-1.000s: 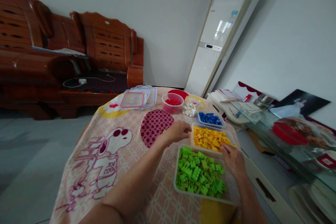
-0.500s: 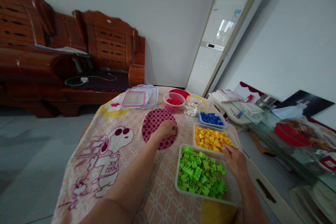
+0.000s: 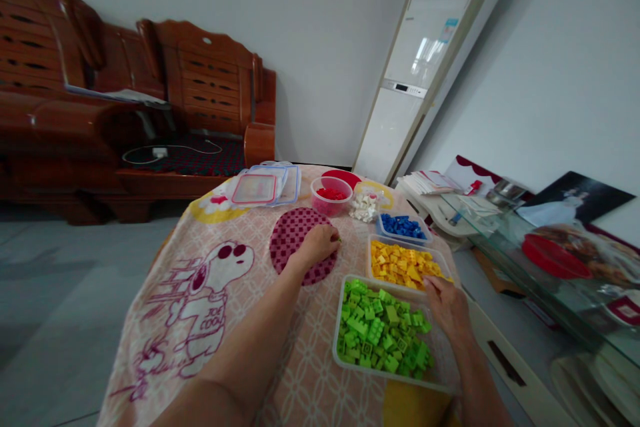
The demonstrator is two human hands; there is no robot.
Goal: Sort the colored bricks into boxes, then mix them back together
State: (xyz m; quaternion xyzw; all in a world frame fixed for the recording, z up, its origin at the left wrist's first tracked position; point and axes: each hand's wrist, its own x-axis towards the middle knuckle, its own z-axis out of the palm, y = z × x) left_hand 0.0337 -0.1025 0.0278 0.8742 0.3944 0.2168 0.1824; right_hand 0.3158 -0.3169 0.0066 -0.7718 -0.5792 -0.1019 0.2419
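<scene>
My left hand is closed in a pinch over the right part of a dark pink checked round patch on the tablecloth. A small green toy brick peeks out at its fingertips. Green toy bricks fill much of a clear plastic box near me. Just beyond it, yellow bricks lie in a second box. My right hand is closed at the right, its fingertips by the adjoining rims of these two boxes; what they hold, if anything, is hidden.
Behind the yellow bricks stand a box of blue bricks, a heap of white pieces and a pink tub with red bricks. Box lids lie at the back left. A glass shelf borders the table's right side.
My left hand has shifted slightly to the right and away from me, with the green brick at its fingertips. My right hand has stayed in place.
</scene>
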